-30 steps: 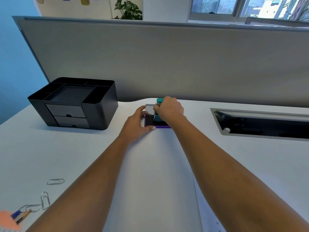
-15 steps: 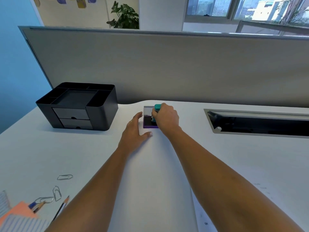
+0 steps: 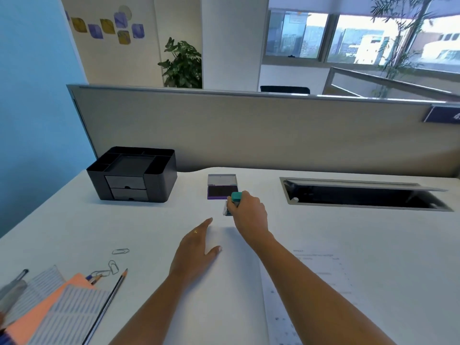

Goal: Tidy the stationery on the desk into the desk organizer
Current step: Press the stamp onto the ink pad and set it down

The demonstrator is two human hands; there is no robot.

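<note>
A black desk organizer (image 3: 159, 188) with two drawers stands at the back left of the white desk. An open purple ink pad (image 3: 221, 189) lies at the back centre. My right hand (image 3: 249, 212) grips a stamp with a teal top (image 3: 235, 198), held just in front of the pad and above a white sheet (image 3: 224, 282). My left hand (image 3: 196, 252) rests flat on that sheet, fingers spread. Loose paper clips (image 3: 113, 263), a pencil (image 3: 112, 297) and pens (image 3: 12, 285) lie at the front left.
Striped and orange paper pads (image 3: 49, 312) sit at the front left corner. An open cable tray (image 3: 361, 195) is sunk into the desk at the back right. A grey partition (image 3: 249, 130) closes the far edge. A printed sheet (image 3: 323, 277) lies under my right arm.
My right hand has lifted the stamp off the ink pad and drawn it toward me. My left hand has let go of the pad and pulled back onto the sheet.
</note>
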